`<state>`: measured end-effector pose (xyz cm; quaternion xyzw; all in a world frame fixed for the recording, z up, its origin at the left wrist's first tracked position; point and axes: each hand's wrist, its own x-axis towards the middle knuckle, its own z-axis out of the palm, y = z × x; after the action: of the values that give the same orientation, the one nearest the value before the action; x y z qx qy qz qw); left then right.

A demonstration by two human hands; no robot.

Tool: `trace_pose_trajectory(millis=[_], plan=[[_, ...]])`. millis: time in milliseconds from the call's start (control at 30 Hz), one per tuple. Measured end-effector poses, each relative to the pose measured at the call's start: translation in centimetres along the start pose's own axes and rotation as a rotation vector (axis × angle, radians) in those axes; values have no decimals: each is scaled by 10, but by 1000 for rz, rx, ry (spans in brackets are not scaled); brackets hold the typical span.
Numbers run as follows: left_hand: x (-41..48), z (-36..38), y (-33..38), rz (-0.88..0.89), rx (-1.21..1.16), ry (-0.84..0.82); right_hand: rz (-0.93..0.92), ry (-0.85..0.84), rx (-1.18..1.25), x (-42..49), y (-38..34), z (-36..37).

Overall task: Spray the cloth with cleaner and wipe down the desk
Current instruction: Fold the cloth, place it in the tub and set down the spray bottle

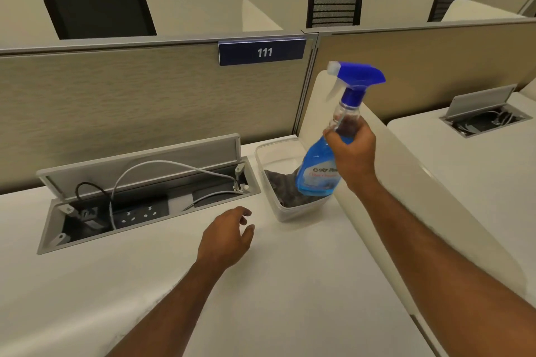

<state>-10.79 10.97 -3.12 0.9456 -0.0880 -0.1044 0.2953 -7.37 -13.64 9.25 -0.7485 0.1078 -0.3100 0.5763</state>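
My right hand (352, 151) grips a blue spray bottle (324, 165) above a clear tub (268, 182) holding the grey cloth (282, 187); my left hand (227, 236) hovers, fingers spread, over the white desk (290, 284).

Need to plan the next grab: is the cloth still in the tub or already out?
In. The grey cloth lies crumpled at the bottom of the clear tub; the left hand is empty.
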Motion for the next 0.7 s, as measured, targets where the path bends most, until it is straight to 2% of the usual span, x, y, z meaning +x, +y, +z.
trace_pose_trajectory(millis=[167, 400, 700], plan=[[13, 9, 15, -10, -143, -44, 29, -103, -9, 31, 36, 41], [49, 21, 54, -235, -585, -44, 38, -141, -26, 57, 74, 81], [65, 35, 61, -235, -667, -171, 39, -210, -62, 70, 103, 101]])
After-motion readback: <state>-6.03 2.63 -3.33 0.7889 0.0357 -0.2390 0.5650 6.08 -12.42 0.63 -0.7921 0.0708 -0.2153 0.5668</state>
